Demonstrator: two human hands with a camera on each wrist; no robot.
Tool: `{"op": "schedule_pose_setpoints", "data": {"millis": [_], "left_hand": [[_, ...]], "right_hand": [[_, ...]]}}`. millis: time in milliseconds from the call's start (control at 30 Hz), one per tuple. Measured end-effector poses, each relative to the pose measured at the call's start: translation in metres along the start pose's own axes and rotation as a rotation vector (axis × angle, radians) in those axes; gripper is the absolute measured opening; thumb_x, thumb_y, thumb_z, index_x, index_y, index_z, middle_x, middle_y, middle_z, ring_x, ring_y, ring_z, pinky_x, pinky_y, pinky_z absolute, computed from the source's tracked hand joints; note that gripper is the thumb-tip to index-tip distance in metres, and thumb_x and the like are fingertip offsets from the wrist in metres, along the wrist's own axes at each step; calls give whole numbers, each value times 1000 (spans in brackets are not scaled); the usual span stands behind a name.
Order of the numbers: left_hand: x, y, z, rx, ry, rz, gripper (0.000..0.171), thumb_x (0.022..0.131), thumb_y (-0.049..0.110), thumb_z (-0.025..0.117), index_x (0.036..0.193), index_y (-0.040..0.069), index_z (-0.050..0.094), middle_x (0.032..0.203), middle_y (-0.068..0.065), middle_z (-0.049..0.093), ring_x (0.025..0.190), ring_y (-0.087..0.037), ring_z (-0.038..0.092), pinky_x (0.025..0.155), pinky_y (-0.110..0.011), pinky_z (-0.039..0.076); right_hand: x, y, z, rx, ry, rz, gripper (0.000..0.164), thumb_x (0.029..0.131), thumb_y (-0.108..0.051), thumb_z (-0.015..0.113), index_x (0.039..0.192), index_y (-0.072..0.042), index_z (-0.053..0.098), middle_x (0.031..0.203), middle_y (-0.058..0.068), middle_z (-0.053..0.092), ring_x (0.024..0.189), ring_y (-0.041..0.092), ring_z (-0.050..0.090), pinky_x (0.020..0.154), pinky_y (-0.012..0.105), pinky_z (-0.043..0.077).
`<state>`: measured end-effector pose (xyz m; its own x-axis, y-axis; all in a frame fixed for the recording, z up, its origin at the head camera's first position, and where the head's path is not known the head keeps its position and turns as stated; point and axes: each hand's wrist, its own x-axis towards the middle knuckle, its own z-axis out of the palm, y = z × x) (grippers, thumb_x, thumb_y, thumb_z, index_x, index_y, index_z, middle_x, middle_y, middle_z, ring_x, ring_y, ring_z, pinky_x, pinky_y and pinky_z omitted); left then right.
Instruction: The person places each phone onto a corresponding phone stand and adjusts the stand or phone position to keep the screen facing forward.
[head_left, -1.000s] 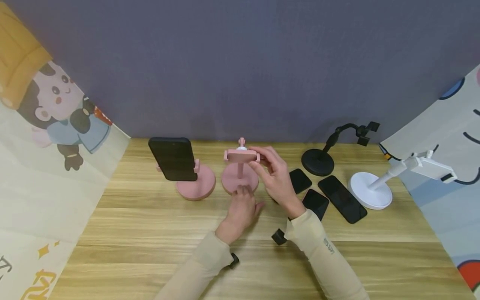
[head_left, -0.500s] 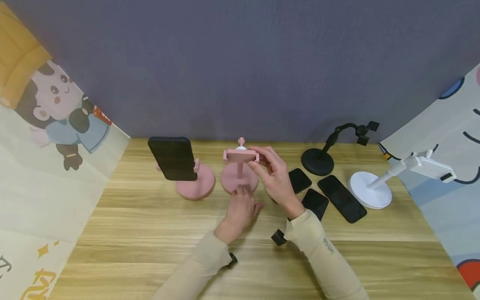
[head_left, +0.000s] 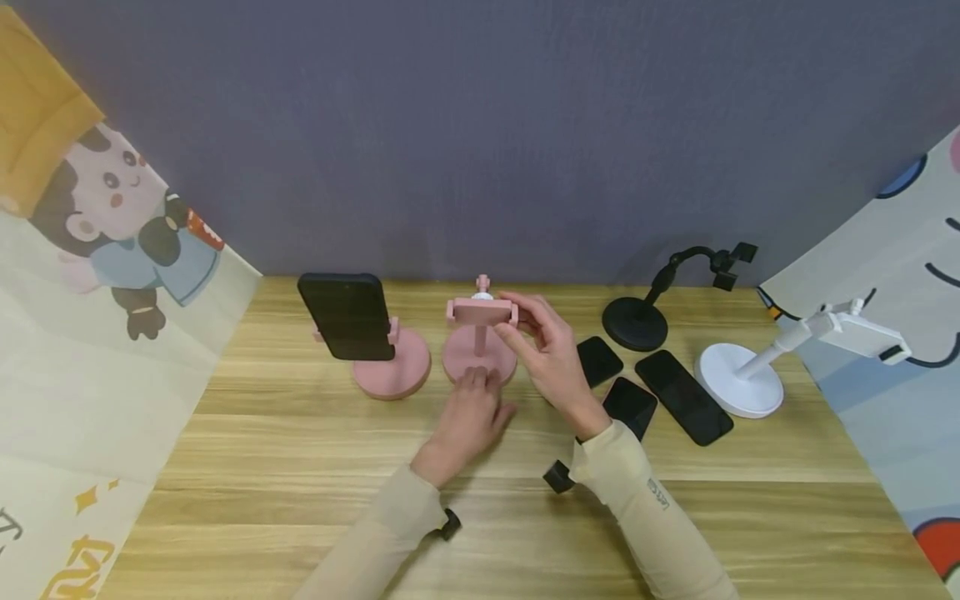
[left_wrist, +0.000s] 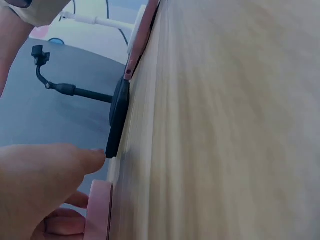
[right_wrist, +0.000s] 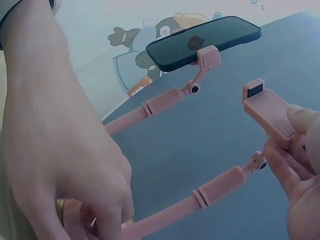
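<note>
A pink phone stand stands mid-table, with its round base (head_left: 453, 360) and its phone clamp (head_left: 482, 312) facing up toward the head camera. My right hand (head_left: 553, 354) pinches the right end of that clamp between thumb and fingers; in the right wrist view the clamp (right_wrist: 270, 112) has nothing in it. My left hand (head_left: 467, 423) rests its fingertips on the front of the base, thumb held out to the side. To the left, a second pink stand (head_left: 397, 371) carries a black smartphone (head_left: 345, 318) tilted back in its clamp.
Several dark phones, among them a long one (head_left: 684, 398), lie flat right of my right hand. Behind them is a black gooseneck stand (head_left: 635, 323). A white phone stand (head_left: 738, 383) leans out near the table's right edge. A grey-blue partition (head_left: 480, 150) backs the table.
My left hand has shifted slightly toward me and to the left, its fingertips now nearer the base's front edge. The right hand keeps its pinch on the clamp.
</note>
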<state>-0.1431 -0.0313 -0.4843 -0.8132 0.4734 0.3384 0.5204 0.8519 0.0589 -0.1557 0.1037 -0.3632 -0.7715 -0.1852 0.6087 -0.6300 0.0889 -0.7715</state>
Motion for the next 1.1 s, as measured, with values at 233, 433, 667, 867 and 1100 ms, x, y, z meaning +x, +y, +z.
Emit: {"op": "schedule_pose_setpoints", "data": {"millis": [233,433,667,867,1100], "left_hand": [[-6,-5,-1,-19,24,25,51,88,43,61,115,0,62,101,-13,59,93,-25,53,78,-35,51],[-12,-5,-9,-73,28,53,49,86,43,62,110,0,65,109,-13,61,100,-26,54,83,-37,51],[-20,-5,-24,-167,-50,71,52,86,44,63,118,3,63,119,-14,58,99,-24,59,83,-38,53],[-30,0,-36,-226,-164,96,56,88,46,60,124,3,60,129,-17,55,110,-27,56,91,-41,50],[-41,8,-49,-291,-204,111,55,90,46,57,127,6,58,132,-17,54,120,-29,50,98,-43,44]], "right_hand": [[-2,-7,-2,-36,-30,41,40,86,5,60,125,11,52,113,23,57,101,21,59,90,32,50],[-8,-1,-9,-73,-46,64,37,87,5,60,123,9,54,112,21,59,99,26,60,88,34,51],[-17,7,-26,-154,-91,105,38,88,1,60,125,7,54,107,22,60,98,28,60,87,30,51],[-28,18,-36,-197,-131,130,39,87,0,62,125,6,54,103,24,61,95,30,61,84,35,53],[-48,61,-48,-234,-156,186,41,89,-14,63,128,-6,56,108,14,62,97,20,60,85,37,52]]}}
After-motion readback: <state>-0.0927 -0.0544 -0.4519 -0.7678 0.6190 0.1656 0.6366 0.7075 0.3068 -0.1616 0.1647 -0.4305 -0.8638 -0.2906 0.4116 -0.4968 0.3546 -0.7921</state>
